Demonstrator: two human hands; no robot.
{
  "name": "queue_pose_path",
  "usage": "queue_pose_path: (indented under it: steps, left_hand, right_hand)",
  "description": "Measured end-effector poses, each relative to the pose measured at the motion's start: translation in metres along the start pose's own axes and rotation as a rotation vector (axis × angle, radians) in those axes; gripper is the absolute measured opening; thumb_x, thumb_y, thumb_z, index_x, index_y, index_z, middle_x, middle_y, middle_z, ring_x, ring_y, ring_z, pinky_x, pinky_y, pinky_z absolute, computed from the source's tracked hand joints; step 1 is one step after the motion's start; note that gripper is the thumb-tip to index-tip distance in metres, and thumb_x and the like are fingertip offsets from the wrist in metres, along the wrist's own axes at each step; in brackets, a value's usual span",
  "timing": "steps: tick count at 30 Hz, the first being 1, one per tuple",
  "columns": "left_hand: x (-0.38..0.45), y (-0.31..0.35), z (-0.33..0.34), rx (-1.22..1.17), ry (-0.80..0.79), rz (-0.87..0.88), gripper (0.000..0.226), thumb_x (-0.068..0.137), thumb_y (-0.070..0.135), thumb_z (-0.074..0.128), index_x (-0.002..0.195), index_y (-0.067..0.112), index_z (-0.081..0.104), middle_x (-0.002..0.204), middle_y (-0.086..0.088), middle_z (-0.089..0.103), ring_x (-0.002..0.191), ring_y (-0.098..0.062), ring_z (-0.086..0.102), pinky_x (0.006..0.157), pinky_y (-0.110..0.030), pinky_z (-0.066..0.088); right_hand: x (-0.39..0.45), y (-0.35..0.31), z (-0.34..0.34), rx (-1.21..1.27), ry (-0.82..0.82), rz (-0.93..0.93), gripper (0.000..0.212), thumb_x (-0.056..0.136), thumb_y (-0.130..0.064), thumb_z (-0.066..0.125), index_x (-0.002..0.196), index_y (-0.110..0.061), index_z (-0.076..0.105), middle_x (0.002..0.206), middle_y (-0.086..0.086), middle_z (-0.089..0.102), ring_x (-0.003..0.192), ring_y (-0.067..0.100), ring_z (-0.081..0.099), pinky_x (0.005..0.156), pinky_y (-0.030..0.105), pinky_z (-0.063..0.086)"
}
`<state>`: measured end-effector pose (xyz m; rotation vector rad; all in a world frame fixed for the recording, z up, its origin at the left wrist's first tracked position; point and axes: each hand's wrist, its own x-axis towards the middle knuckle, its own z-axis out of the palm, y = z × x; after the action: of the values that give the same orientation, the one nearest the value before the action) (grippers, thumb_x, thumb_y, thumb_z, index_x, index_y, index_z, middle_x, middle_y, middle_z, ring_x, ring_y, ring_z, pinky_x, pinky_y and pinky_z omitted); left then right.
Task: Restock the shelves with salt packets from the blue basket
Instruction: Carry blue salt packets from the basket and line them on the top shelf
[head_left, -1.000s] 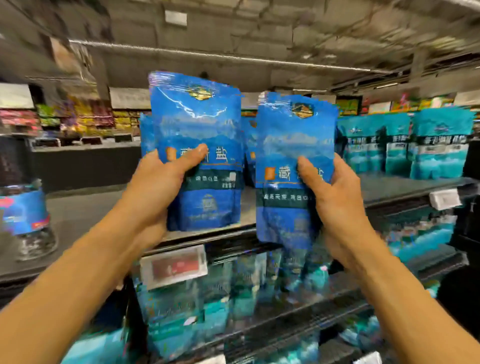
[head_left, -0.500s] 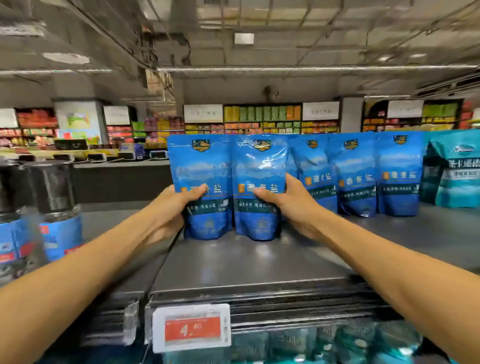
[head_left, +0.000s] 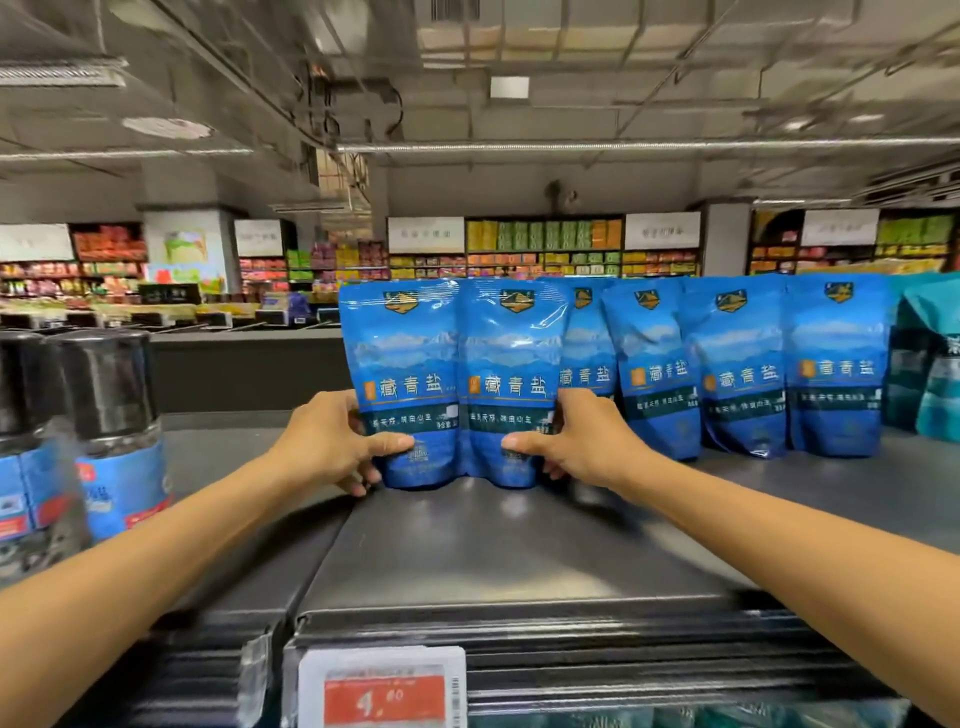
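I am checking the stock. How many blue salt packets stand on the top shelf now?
6. The left hand holds one, the right hand the next; one is partly hidden behind it; three more stand to the right. More may be hidden behind.

A bare grey concrete ceiling (head_left: 597, 47) carries a long silver pipe (head_left: 649, 146). Far wall shelving (head_left: 545, 244) holds green and orange packages under pale sign boards (head_left: 426, 234).

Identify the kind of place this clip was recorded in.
Most likely a supermarket aisle: blue salt packets stand in a row on a metal shelf with a price tag on its edge, and stocked product shelves line the back wall.
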<state>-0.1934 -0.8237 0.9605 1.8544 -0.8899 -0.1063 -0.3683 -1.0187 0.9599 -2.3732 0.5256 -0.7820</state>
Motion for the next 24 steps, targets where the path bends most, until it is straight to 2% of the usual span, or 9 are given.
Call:
queue_pose_path:
  steps: [2, 4, 7, 10, 11, 14, 19, 21, 24]
  left_hand:
    - [0.003, -0.002, -0.002, 0.01, -0.002, 0.009, 0.033, 0.08, 0.019, 0.084, 0.109, 0.025, 0.07, 0.082, -0.008, 0.075, 0.051, -0.016, 0.066, 0.047, -0.028, 0.055]
    - [0.006, -0.004, -0.003, 0.03, 0.005, 0.026, 0.037, 0.081, 0.018, 0.083, 0.114, 0.027, 0.069, 0.075, -0.001, 0.073, 0.054, -0.017, 0.068, 0.049, -0.03, 0.057]
    - [0.009, -0.003, -0.001, 0.114, 0.013, 0.075, 0.04, 0.081, 0.019, 0.083, 0.118, 0.025, 0.067, 0.087, -0.007, 0.075, 0.057, -0.017, 0.069, 0.053, -0.033, 0.061]
    - [0.005, -0.003, 0.002, 0.176, 0.011, 0.118, 0.044, 0.078, 0.023, 0.086, 0.115, 0.022, 0.064, 0.087, -0.009, 0.074, 0.055, -0.015, 0.067, 0.051, -0.031, 0.06]
    - [0.003, -0.004, 0.004, 0.197, 0.006, 0.127, 0.046, 0.076, 0.025, 0.087, 0.115, 0.022, 0.063, 0.083, -0.008, 0.074, 0.054, -0.014, 0.067, 0.049, -0.03, 0.058]
    - [0.0, -0.005, 0.006, 0.246, 0.017, 0.11, 0.047, 0.074, 0.031, 0.088, 0.111, 0.02, 0.06, 0.072, -0.007, 0.072, 0.053, -0.016, 0.066, 0.046, -0.028, 0.056]
    - [-0.003, -0.007, 0.008, 0.303, 0.048, 0.066, 0.054, 0.07, 0.039, 0.089, 0.102, 0.017, 0.052, 0.079, -0.003, 0.068, 0.05, -0.006, 0.062, 0.042, -0.021, 0.049]
    - [-0.005, -0.008, 0.007, 0.3, 0.048, 0.054, 0.061, 0.069, 0.043, 0.089, 0.105, 0.016, 0.047, 0.087, -0.003, 0.068, 0.061, -0.009, 0.065, 0.043, -0.021, 0.049]
    - [-0.01, -0.009, 0.002, 0.324, 0.054, 0.016, 0.072, 0.069, 0.046, 0.088, 0.113, 0.016, 0.039, 0.091, 0.0, 0.064, 0.067, -0.012, 0.065, 0.048, -0.028, 0.054]
  right_hand:
    - [0.002, 0.002, 0.0, 0.0, 0.002, -0.02, 0.029, 0.078, -0.038, 0.085, 0.085, -0.019, 0.065, 0.067, -0.002, 0.071, 0.056, 0.015, 0.069, 0.057, 0.027, 0.058]
    - [0.003, 0.003, -0.001, -0.023, 0.016, -0.033, 0.031, 0.075, -0.038, 0.087, 0.074, -0.025, 0.059, 0.055, -0.01, 0.065, 0.05, 0.006, 0.064, 0.054, 0.021, 0.05]
    - [0.004, 0.003, -0.001, -0.056, 0.069, 0.0, 0.05, 0.069, -0.041, 0.09, 0.076, -0.015, 0.048, 0.065, 0.003, 0.071, 0.054, 0.01, 0.068, 0.06, 0.029, 0.053]
    - [0.002, 0.003, 0.0, -0.053, 0.051, 0.041, 0.055, 0.068, -0.044, 0.09, 0.084, -0.007, 0.052, 0.074, 0.012, 0.074, 0.056, 0.013, 0.069, 0.062, 0.034, 0.058]
    - [0.001, 0.004, -0.001, -0.033, 0.041, 0.055, 0.057, 0.069, -0.045, 0.089, 0.088, -0.004, 0.055, 0.075, 0.011, 0.074, 0.053, 0.01, 0.067, 0.056, 0.03, 0.058]
    - [-0.001, 0.01, -0.002, 0.01, 0.023, 0.071, 0.053, 0.07, -0.047, 0.088, 0.086, -0.007, 0.057, 0.067, -0.001, 0.069, 0.043, -0.002, 0.061, 0.04, 0.012, 0.042]
    - [-0.003, 0.008, 0.0, -0.003, 0.012, 0.056, 0.045, 0.075, -0.053, 0.083, 0.075, -0.018, 0.055, 0.05, -0.012, 0.065, 0.044, -0.004, 0.061, 0.04, 0.006, 0.036]
    - [-0.004, 0.009, 0.0, -0.007, 0.016, 0.057, 0.048, 0.075, -0.058, 0.08, 0.084, -0.018, 0.054, 0.063, -0.009, 0.07, 0.057, 0.003, 0.068, 0.045, 0.012, 0.041]
    - [-0.008, 0.006, -0.002, -0.035, 0.025, 0.094, 0.077, 0.074, -0.063, 0.078, 0.114, -0.007, 0.044, 0.089, 0.002, 0.07, 0.075, 0.013, 0.069, 0.054, 0.023, 0.046]
